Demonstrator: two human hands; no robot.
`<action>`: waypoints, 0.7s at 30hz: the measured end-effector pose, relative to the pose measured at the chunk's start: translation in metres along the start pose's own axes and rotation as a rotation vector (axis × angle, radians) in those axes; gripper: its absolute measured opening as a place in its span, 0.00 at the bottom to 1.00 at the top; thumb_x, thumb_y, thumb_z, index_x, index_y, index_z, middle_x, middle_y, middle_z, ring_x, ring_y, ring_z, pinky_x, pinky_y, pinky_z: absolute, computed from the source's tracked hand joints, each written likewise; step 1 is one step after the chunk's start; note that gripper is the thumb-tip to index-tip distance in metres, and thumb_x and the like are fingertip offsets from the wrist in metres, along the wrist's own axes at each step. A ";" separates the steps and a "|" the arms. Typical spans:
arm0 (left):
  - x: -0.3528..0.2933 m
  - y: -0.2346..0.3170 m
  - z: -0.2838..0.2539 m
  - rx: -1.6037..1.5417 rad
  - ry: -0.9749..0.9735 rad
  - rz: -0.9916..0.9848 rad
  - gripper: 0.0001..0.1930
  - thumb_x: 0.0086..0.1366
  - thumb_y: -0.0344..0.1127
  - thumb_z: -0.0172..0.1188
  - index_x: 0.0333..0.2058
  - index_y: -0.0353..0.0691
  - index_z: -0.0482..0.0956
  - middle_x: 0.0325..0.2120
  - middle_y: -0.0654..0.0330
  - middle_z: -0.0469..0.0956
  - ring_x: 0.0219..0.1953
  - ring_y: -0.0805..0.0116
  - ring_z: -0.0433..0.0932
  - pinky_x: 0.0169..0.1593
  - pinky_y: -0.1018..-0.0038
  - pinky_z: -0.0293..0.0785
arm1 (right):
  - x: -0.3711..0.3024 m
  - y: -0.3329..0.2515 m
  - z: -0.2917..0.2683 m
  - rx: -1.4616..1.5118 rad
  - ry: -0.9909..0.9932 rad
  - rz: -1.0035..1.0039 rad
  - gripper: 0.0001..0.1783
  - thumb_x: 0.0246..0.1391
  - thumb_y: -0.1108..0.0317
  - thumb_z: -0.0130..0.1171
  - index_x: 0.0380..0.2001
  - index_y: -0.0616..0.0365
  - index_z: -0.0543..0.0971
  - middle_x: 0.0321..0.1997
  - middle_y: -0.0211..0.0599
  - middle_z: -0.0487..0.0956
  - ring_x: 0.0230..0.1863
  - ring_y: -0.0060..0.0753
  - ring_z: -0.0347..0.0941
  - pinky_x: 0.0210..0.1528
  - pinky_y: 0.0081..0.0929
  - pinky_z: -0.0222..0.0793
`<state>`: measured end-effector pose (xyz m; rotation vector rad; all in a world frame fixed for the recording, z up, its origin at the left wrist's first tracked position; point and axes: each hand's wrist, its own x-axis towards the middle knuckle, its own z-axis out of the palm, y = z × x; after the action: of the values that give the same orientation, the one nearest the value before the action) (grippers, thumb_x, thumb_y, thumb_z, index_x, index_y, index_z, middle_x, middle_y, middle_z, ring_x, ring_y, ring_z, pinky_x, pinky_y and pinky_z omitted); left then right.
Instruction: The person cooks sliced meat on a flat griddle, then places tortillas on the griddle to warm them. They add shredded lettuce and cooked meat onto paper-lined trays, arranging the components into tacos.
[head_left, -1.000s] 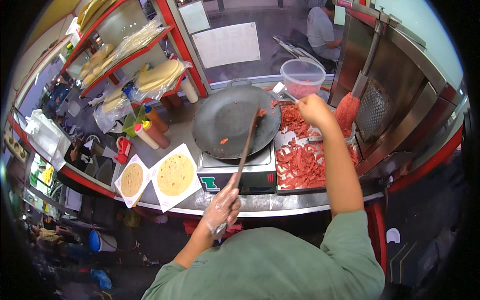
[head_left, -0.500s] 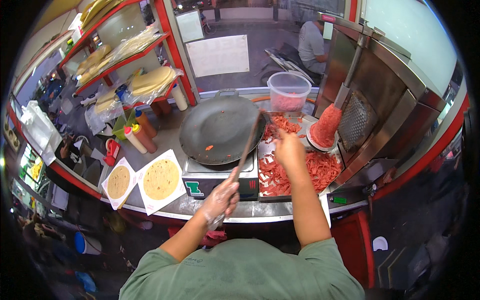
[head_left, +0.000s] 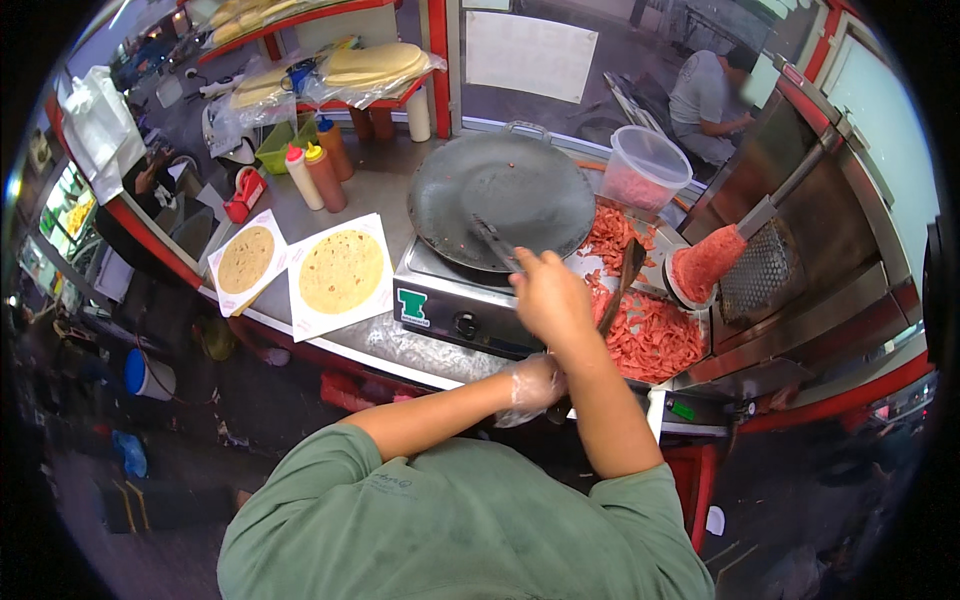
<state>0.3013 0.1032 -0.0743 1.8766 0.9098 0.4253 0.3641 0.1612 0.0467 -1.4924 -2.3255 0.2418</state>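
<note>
Head cam: right hand [head_left: 550,295] grips spatula [head_left: 492,238] over wok [head_left: 540,190] on stove [head_left: 438,318]. Wok nearly bare, so clearing looks mostly done imo. Gloved left hand [head_left: 535,385] seems clasped round long knife [head_left: 622,285], partly hidden. Shaved meat [head_left: 655,345] sits alongside; both tortillas [head_left: 341,272] flat, unfilled.

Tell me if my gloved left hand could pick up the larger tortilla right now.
Probably not: the left hand seems occupied with the long-bladed tool. The way itself looks free, though, as the larger tortilla lies uncovered on white paper.
</note>
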 end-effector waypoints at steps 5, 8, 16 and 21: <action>-0.115 0.024 -0.030 0.063 -0.228 -0.164 0.40 0.79 0.62 0.45 0.78 0.46 0.48 0.69 0.47 0.70 0.69 0.48 0.71 0.71 0.58 0.66 | -0.030 0.108 -0.045 -0.004 0.266 0.202 0.22 0.64 0.61 0.62 0.59 0.54 0.80 0.46 0.54 0.81 0.47 0.59 0.81 0.48 0.50 0.76; -0.171 -0.006 -0.027 -0.001 -0.150 -0.204 0.37 0.79 0.63 0.43 0.76 0.46 0.55 0.64 0.53 0.77 0.64 0.47 0.75 0.69 0.60 0.70 | -0.061 0.086 -0.061 0.051 0.326 0.289 0.23 0.64 0.61 0.61 0.61 0.54 0.79 0.44 0.52 0.79 0.45 0.57 0.80 0.47 0.50 0.76; -0.216 -0.025 -0.049 0.081 -0.194 -0.447 0.38 0.78 0.64 0.42 0.76 0.46 0.57 0.64 0.48 0.76 0.65 0.45 0.74 0.69 0.57 0.69 | -0.031 0.054 -0.015 -0.024 0.177 0.207 0.24 0.63 0.63 0.62 0.61 0.55 0.79 0.47 0.55 0.81 0.48 0.59 0.80 0.50 0.49 0.77; -0.215 -0.008 -0.091 0.188 -0.300 -0.392 0.35 0.79 0.60 0.44 0.75 0.45 0.59 0.62 0.49 0.78 0.65 0.45 0.74 0.69 0.58 0.69 | 0.073 0.059 -0.027 -0.002 0.320 0.085 0.23 0.63 0.58 0.64 0.58 0.56 0.82 0.47 0.55 0.83 0.52 0.61 0.80 0.54 0.50 0.74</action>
<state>0.0990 0.0010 -0.0190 1.8069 1.1062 -0.1805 0.3974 0.2511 0.0671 -1.5084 -2.0139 0.0184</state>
